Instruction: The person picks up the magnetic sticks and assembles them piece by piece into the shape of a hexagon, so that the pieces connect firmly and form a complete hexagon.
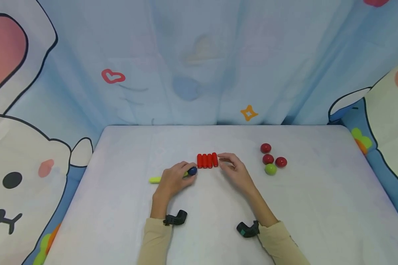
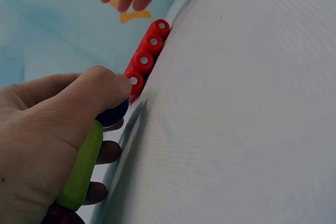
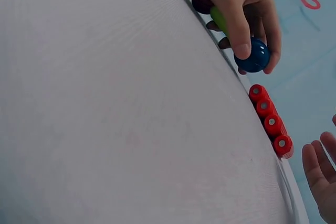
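Note:
My left hand (image 1: 175, 181) grips a chain of yellow-green rods (image 2: 82, 169) and balls. Thumb and fingertips lie around the blue ball (image 3: 254, 56) at its right end. A dark purple ball (image 3: 201, 0) joins two green rods behind the fingers. Just right of the blue ball, several red rods (image 1: 204, 161) lie side by side in a row, their ends showing small silver discs in both wrist views. The right hand (image 1: 237, 176) hovers by the row's right end, fingers loosely bent around nothing. In the right wrist view its fingertips stand apart from the rods.
Three dark red balls (image 1: 268, 159) and a light green ball (image 1: 270, 169) sit in a cluster to the right of the right hand. A white cloth-covered table (image 1: 318, 213) lies beneath everything. Behind it hangs a blue printed curtain (image 1: 185, 55).

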The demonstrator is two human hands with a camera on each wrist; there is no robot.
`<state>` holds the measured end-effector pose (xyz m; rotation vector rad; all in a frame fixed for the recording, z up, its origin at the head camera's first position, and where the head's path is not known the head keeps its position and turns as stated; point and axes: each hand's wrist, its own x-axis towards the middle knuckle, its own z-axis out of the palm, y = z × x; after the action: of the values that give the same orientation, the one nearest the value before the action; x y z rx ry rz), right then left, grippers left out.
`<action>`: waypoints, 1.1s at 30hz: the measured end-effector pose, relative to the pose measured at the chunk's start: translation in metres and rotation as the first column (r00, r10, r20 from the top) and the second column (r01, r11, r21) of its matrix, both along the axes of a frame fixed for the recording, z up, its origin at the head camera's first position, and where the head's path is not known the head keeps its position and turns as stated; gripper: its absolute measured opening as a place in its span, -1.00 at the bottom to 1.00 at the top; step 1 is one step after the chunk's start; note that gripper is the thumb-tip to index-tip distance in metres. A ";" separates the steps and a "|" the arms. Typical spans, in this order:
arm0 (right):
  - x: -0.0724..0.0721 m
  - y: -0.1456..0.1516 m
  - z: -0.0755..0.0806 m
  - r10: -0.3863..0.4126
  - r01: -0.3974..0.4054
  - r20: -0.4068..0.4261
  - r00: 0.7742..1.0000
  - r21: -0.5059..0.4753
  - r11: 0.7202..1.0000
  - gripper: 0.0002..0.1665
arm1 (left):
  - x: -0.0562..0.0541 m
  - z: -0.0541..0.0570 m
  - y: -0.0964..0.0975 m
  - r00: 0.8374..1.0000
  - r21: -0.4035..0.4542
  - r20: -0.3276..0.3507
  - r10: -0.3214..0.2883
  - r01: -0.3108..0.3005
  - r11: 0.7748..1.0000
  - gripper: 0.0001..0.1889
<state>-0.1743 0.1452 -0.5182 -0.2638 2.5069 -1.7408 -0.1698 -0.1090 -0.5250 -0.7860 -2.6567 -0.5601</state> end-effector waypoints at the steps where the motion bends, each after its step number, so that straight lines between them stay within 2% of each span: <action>1: 0.000 -0.001 0.000 0.006 -0.006 -0.012 1.000 0.014 1.000 -0.56 | 0.000 0.000 -0.001 1.000 0.000 0.005 0.002 -0.002 1.000 -0.65; 4: 0.000 -0.006 -0.002 0.035 -0.031 -0.047 0.998 0.081 0.996 -0.54 | 0.000 0.000 -0.002 1.000 -0.008 0.025 0.007 -0.007 1.000 -0.61; 7: 0.002 -0.009 -0.002 0.078 -0.061 -0.080 0.994 0.188 0.980 -0.52 | 0.000 -0.001 -0.003 0.999 -0.013 0.037 0.015 -0.015 1.000 -0.57; 12: 0.006 -0.012 -0.003 0.146 -0.105 -0.091 0.985 0.358 0.928 -0.47 | -0.001 -0.003 -0.002 0.998 -0.027 0.064 0.023 -0.021 0.999 -0.55; 16: 0.008 -0.014 -0.002 0.159 -0.109 -0.080 0.984 0.437 0.893 -0.44 | -0.003 -0.004 -0.002 0.998 -0.045 0.063 0.027 -0.024 0.999 -0.55; 19: 0.009 -0.016 0.000 0.121 -0.072 -0.077 0.990 0.467 0.881 -0.44 | -0.003 -0.003 -0.002 0.998 -0.044 0.059 0.028 -0.026 0.999 -0.54; 24: 0.008 -0.018 0.003 0.012 0.018 -0.058 0.998 0.484 0.875 -0.55 | -0.002 -0.002 -0.003 0.998 -0.028 0.061 0.024 -0.022 0.999 -0.54; 27: 0.009 -0.019 0.005 -0.037 0.064 -0.065 0.997 0.482 0.874 -0.64 | -0.001 -0.002 -0.003 0.998 -0.031 0.063 0.022 -0.020 0.999 -0.56; 33: 0.010 -0.017 0.008 -0.109 0.152 -0.113 0.988 0.512 0.845 -0.78 | 0.000 -0.001 -0.003 0.997 -0.041 0.080 0.022 -0.018 0.999 -0.57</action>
<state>-0.1639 0.1282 -0.5099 -0.1234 2.9898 -1.0240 -0.1702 -0.1124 -0.5259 -0.7625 -2.7547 -0.5459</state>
